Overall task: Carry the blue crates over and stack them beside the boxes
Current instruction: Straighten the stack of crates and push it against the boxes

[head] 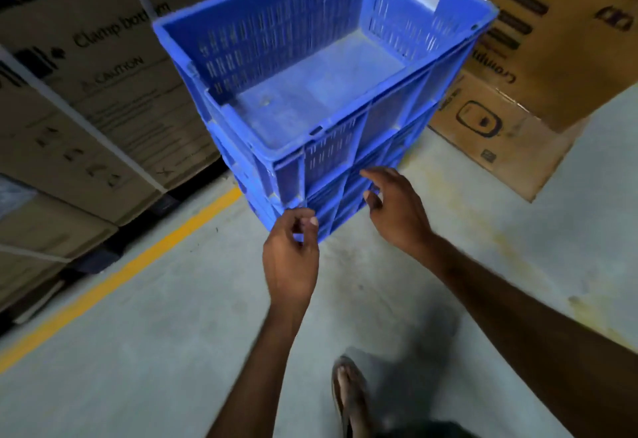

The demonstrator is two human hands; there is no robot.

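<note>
Head view: stack of blue crates [310, 99] at 12 o'clock, standing on floor [172, 317], cardboard boxes [103, 92] at 9 and 2 o'clock. Left hand [291, 258] at stack's near corner, fingers loosely curled, gripping nothing. Right hand [393, 206] at 5 o'clock of stack, fingers spread; contact with wall unclear. Likely squaring stack: push with flat palms, check rims seat, keep foot [348, 396] clear.

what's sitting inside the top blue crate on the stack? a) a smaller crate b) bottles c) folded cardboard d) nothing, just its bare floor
d: the top blue crate shows its own floor bare from wall to wall, apart from a small speck of dirt.
</note>
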